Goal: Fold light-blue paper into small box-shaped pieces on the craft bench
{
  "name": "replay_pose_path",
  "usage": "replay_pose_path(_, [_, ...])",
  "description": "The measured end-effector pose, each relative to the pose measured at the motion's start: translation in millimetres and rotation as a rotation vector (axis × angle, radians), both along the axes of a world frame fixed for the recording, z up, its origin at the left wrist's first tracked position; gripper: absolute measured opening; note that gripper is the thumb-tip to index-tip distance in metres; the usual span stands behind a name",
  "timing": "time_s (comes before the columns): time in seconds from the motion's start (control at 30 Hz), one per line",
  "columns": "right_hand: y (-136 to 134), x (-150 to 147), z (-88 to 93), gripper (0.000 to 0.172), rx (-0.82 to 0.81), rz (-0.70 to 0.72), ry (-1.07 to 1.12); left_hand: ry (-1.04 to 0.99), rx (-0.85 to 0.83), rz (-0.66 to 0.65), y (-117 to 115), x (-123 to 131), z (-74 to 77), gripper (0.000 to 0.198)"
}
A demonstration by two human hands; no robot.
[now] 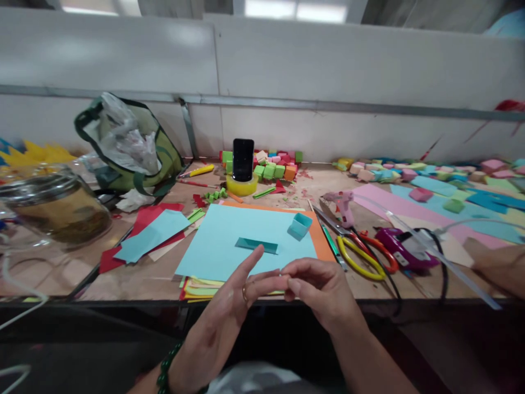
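My left hand (229, 309) is held over the table's front edge, its index finger stretched out and the others reaching toward my right hand (320, 290). The thumb and fingers of my right hand are pinched together at a left fingertip; anything small between them is hidden. Just beyond the hands, a folded teal paper strip (257, 245) lies on a light blue paper sheet (209, 241). A small open light blue paper box (301, 224) sits at that sheet's right side. A ring and a green bead bracelet are on my left hand and wrist.
Scissors with yellow handles (361, 257), a pink glue gun (344, 207) and a purple device (404, 249) with cables lie right. A phone (243, 158) stands on a yellow tape roll (241, 185). Left are a jar (57, 205) and a green bag (164, 158). Another person's arm (498, 265) reaches in right.
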State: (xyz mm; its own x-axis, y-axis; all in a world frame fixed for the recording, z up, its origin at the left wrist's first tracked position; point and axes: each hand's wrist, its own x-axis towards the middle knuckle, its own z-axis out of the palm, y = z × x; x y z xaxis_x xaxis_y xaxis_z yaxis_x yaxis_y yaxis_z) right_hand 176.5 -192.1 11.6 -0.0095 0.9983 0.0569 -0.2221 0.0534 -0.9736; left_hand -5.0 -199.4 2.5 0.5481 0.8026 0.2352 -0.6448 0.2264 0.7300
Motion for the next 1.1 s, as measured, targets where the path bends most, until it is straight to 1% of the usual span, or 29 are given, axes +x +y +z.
replay_pose_path(0.1, [1,1,-1.8,0.013,-0.017,0.055,0.087,0.037,0.042,0.015,-2,-1,0.0,0.062])
replay_pose_path(0.17, [3,2,-3.7,0.014,-0.039,0.096,0.151,0.101,0.091,0.036,-2,-1,-3.1,0.065])
replay_pose_path(0.27, [6,1,-6.0,0.018,-0.137,0.134,0.269,0.259,0.204,0.088,1,-2,-11.4,0.066])
replay_pose_path(0.33, [6,-1,-7.4,0.018,-0.193,0.131,0.335,0.386,0.285,0.135,4,-3,-16.9,0.061])
replay_pose_path(0.37, [5,-3,-8.0,0.018,-0.194,0.118,0.348,0.432,0.311,0.153,5,-4,-19.2,0.057])
replay_pose_path(0.4, [5,-5,-8.7,0.019,-0.167,0.094,0.343,0.47,0.34,0.167,6,-5,-21.5,0.055])
replay_pose_path(0.47, [3,-9,-9.5,0.021,-0.036,0.024,0.274,0.533,0.47,0.206,9,-5,-26.4,0.057])
replay_pose_path(0.5, [2,-11,-9.6,0.021,0.054,-0.031,0.212,0.565,0.574,0.244,10,-4,-29.2,0.062])
replay_pose_path(0.57, [1,-14,-8.8,0.015,0.227,-0.16,0.053,0.659,0.821,0.35,10,0,-34.8,0.069])
replay_pose_path(0.6, [0,-15,-8.0,0.011,0.299,-0.218,-0.028,0.701,0.918,0.404,10,3,-37.0,0.067])
replay_pose_path(0.63, [0,-17,-7.1,0.008,0.359,-0.269,-0.106,0.734,0.977,0.452,9,7,-38.4,0.064])
replay_pose_path(0.7, [-2,-18,-5.4,0.011,0.472,-0.327,-0.239,0.779,1.028,0.523,4,14,-38.6,0.062])
replay_pose_path(0.73, [-2,-19,-4.7,0.014,0.528,-0.34,-0.294,0.794,1.027,0.545,2,17,-37.6,0.063])
replay_pose_path(0.83, [-4,-19,-4.3,0.024,0.654,-0.351,-0.403,0.809,0.983,0.56,-4,22,-35.6,0.06])
replay_pose_path(0.9, [-4,-19,-5.3,0.025,0.661,-0.332,-0.418,0.806,0.991,0.536,-3,21,-38.1,0.059])
replay_pose_path(1.0, [-3,-19,-8.2,0.023,0.633,-0.292,-0.423,0.832,1.075,0.498,3,17,-46.4,0.065])
replay_pose_path(1.03, [-3,-19,-9.2,0.023,0.631,-0.286,-0.433,0.858,1.108,0.5,5,17,-49.0,0.067])
replay_pose_path(1.1, [-3,-20,-11.2,0.024,0.638,-0.29,-0.463,0.928,1.169,0.546,7,17,-51.8,0.07])
